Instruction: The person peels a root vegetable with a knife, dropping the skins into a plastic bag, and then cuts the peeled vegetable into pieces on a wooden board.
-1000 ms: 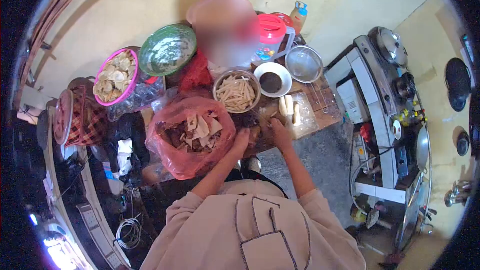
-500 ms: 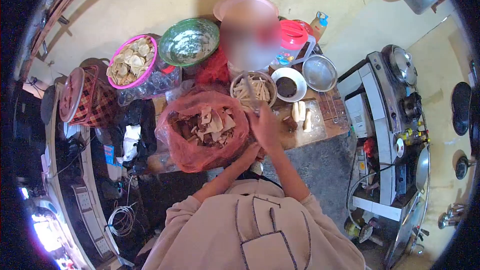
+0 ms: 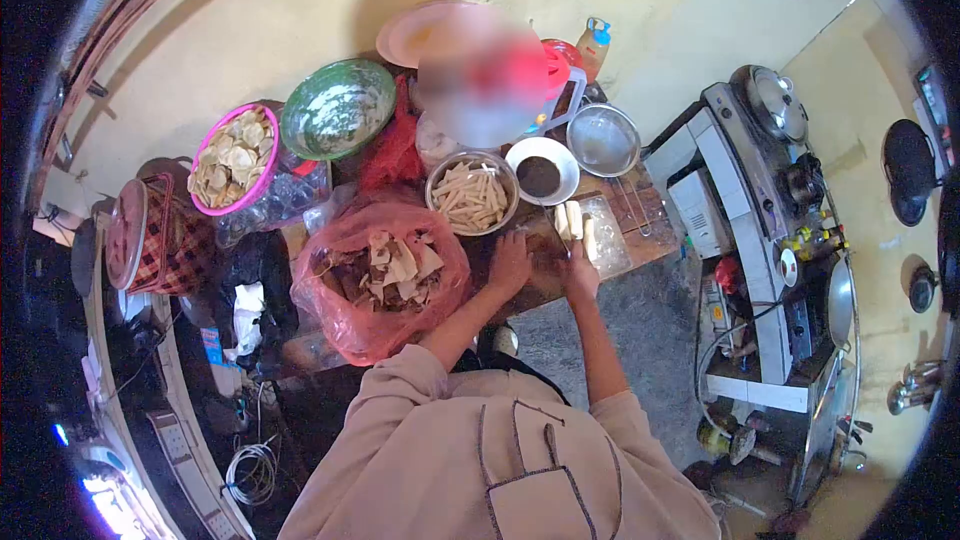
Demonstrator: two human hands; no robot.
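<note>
My left hand [image 3: 511,262] rests at the table's front edge, fingers stretched forward and apart, holding nothing I can see. It is between the pink plastic bag [image 3: 385,280] of peelings and the cutting spot. My right hand [image 3: 580,277] is closed around what looks like the knife; the blade barely shows. Just ahead of it, several pale peeled root pieces [image 3: 588,236] lie by a clear flat tray [image 3: 612,252]. A metal bowl [image 3: 431,202] holding pale cut sticks [image 3: 472,197] stands beyond my left hand.
A white bowl [image 3: 566,162] with dark contents and a strainer [image 3: 604,140] stand behind. Farther left are a green basin [image 3: 338,110] and a pink-rimmed basket [image 3: 270,175] of pale slices. A red-lidded jug [image 3: 556,75] stands at the back; a stove [image 3: 745,155] is to the right.
My right hand has come down and right from over the stick bowl, where it held up a blurred knife, to beside the peeled pieces. My left hand has moved forward onto the table.
</note>
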